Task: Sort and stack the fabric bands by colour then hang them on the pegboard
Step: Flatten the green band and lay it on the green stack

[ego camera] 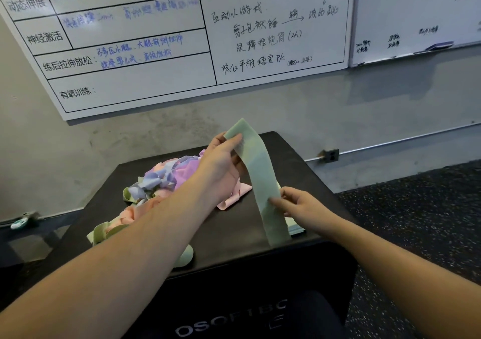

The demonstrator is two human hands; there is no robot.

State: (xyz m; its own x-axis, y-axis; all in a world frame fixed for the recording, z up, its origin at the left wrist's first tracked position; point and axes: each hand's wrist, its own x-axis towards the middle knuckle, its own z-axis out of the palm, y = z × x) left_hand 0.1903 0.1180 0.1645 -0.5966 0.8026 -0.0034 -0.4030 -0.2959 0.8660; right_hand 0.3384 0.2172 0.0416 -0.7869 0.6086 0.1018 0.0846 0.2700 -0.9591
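Whiteboards [156,39] with handwritten Chinese notes cover the grey wall behind a black desk [299,161]. Left hand [221,161] pinches the top end of a green band [263,182], right hand [299,205] pinches its lower part, above a flat stack of green bands [296,228]. Left of both hands lies a tangled pile of pink, purple and green bands [156,182], the left forearm crossing it. Desk front reads "OSOFTBC".

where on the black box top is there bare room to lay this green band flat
Bare black top lies along the box back right edge, beyond the green band, and at the front edge between the two forearms. The left half is crowded by the tangled band pile; green bands already lie by the right hand.
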